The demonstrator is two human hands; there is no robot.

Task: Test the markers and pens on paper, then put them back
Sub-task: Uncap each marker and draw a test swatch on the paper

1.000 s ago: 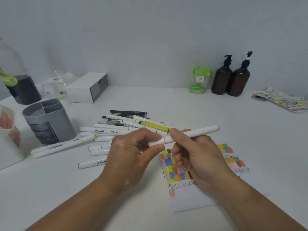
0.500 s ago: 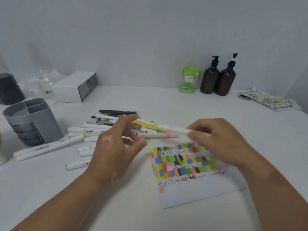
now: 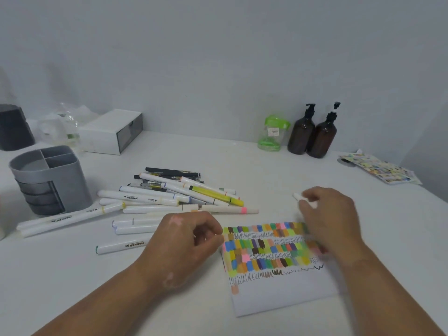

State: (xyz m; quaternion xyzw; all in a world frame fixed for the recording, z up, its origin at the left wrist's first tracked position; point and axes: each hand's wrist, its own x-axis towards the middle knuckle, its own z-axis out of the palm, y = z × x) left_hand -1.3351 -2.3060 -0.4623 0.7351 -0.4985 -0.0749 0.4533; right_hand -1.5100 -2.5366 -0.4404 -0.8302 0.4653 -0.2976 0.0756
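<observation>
Right hand pinches a blurred white marker piece, cap or barrel unclear, just past the paper. Left hand curls at the paper's left edge; I cannot tell its grasp. The markers heaped on the worktop look light, stiff and smooth, best pinched mid-barrel

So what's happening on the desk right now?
A person is testing markers on paper. The right hand grips a white marker just above the top edge of the paper, which is covered in rows of colour patches and scribbles. The left hand rests curled at the paper's left edge; whether its fingers hold anything is unclear. A pile of markers and pens lies loose on the table beside the grey organiser, not yet put back.
</observation>
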